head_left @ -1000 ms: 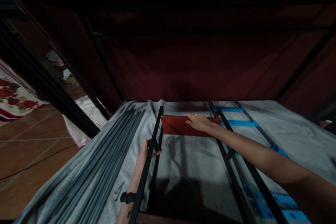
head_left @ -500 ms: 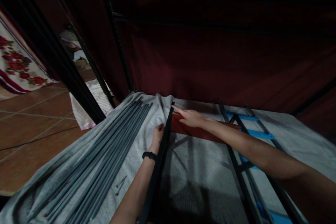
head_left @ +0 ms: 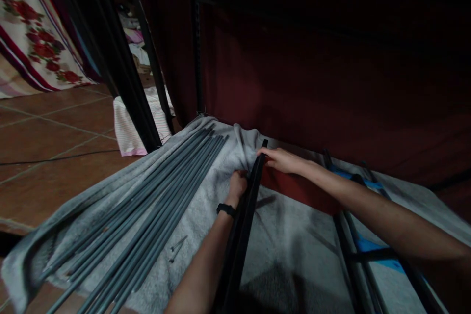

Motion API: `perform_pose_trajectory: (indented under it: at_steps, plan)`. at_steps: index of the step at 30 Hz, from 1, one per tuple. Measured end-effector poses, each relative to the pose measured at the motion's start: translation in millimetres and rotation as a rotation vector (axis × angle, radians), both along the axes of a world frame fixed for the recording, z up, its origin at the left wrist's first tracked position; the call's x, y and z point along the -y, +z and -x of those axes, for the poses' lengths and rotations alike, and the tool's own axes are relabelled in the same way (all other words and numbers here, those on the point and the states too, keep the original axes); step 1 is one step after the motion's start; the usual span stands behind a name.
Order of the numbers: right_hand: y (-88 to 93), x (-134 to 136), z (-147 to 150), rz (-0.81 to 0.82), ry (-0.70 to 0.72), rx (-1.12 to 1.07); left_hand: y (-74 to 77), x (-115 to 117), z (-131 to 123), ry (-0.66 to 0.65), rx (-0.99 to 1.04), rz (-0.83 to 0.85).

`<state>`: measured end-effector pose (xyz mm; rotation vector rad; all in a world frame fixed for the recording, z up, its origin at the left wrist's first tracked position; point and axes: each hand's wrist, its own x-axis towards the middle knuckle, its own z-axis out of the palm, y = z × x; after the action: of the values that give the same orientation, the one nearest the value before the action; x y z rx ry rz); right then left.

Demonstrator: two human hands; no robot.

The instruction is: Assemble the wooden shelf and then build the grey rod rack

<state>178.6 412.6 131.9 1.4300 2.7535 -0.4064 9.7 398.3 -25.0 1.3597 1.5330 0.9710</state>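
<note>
A long black metal bar [head_left: 247,221] runs away from me across a grey blanket [head_left: 287,240]. My left hand [head_left: 238,184], with a dark band on its wrist, is curled closed against the bar's left side; what its fingers hold, if anything, is hidden. My right hand [head_left: 281,159] reaches in from the right and grips the bar near its far end, the fingers over its top edge. Beneath my right forearm lies a reddish-brown panel [head_left: 294,189], to the right of the bar.
Several grey rods [head_left: 158,211] lie bundled left of the bar. Two small bolts [head_left: 178,249] rest beside them. On the right is a black frame [head_left: 375,255] with blue strips [head_left: 380,252]. A dark red curtain [head_left: 312,88] hangs behind; a black post [head_left: 128,83] stands left.
The view has swung left and the scene sits further right. The bar has rolled, showing a second face. My right hand's fingers have gone from lying along its end to gripping it.
</note>
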Motion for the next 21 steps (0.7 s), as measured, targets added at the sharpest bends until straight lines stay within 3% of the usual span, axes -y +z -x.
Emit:
perform_pose_trajectory:
  at_steps: [7,14,21]
  plan:
    - [7.3,8,-10,0.020,-0.013,-0.006,-2.5,-3,2,-0.052,-0.089,-0.106]
    - [9.1,15,-12,-0.003,-0.003,-0.027,4.6,-1,2,-0.049,0.048,0.045]
    - [8.9,20,-12,-0.018,-0.040,-0.016,-6.2,0,-9,0.054,0.151,0.087]
